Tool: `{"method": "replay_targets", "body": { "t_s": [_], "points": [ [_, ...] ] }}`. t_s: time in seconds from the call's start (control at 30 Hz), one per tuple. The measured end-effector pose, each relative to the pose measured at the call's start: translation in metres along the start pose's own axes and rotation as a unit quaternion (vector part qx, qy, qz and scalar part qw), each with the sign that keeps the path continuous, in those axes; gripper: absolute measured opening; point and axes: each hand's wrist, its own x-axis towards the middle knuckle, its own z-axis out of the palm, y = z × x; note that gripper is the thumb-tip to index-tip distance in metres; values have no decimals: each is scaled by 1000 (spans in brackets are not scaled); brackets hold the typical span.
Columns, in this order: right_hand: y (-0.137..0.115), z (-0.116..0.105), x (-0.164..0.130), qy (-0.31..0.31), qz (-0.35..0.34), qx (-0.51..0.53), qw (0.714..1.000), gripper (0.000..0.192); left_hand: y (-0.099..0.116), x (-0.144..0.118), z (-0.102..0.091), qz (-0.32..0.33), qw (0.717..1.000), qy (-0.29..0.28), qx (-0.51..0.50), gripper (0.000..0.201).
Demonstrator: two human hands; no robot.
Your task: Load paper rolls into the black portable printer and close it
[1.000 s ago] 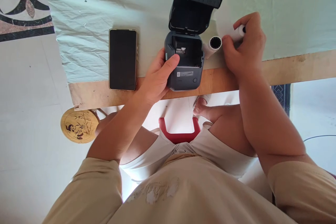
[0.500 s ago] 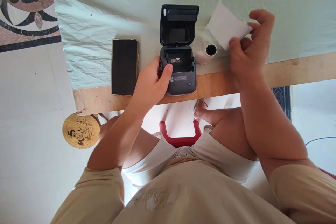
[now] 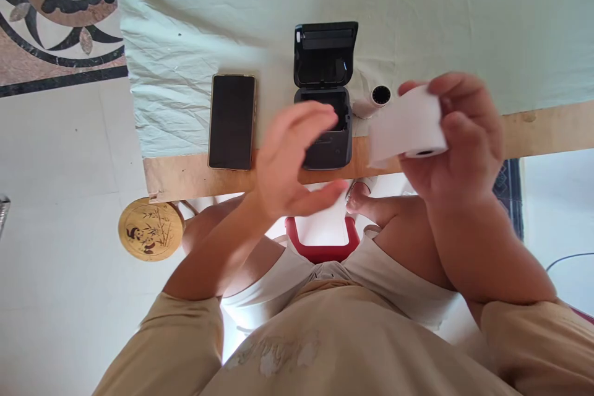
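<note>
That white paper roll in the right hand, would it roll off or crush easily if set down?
The paper roll is a cylinder, so on its side it would probably roll; the table edge is close. It looks light: the right hand holds it in its fingertips. Its loose end sticks out, so it likely unwinds. The hollow core may dent if squeezed.

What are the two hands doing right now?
Left hand: open, holding nothing, in front of the printer.
Right hand: closed on the paper roll.

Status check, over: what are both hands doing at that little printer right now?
Right hand grips a paper roll, raised. Left hand open, empty, in front of the open printer. Second roll beside printer; phone left.
</note>
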Motion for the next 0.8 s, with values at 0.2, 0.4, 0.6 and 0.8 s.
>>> {"method": "replay_targets", "body": {
  "t_s": [0.2, 0.4, 0.6, 0.8],
  "points": [
    [-1, 26, -11, -119, 60, 237, 962, 38, 12, -9, 17, -5, 998, -52, 33, 51],
    [-5, 24, -11, -124, 66, 186, 973, 47, 12, -12, 17, -19, 999, 4, 44, 33],
    [-1, 26, -12, -94, 94, 166, 977, 43, 4, -13, 19, 27, 997, 37, 63, 15],
    [1, 24, -12, -69, 123, 189, 972, 38, 3, -9, 20, 82, 990, 84, 79, 14]
  ]
}}
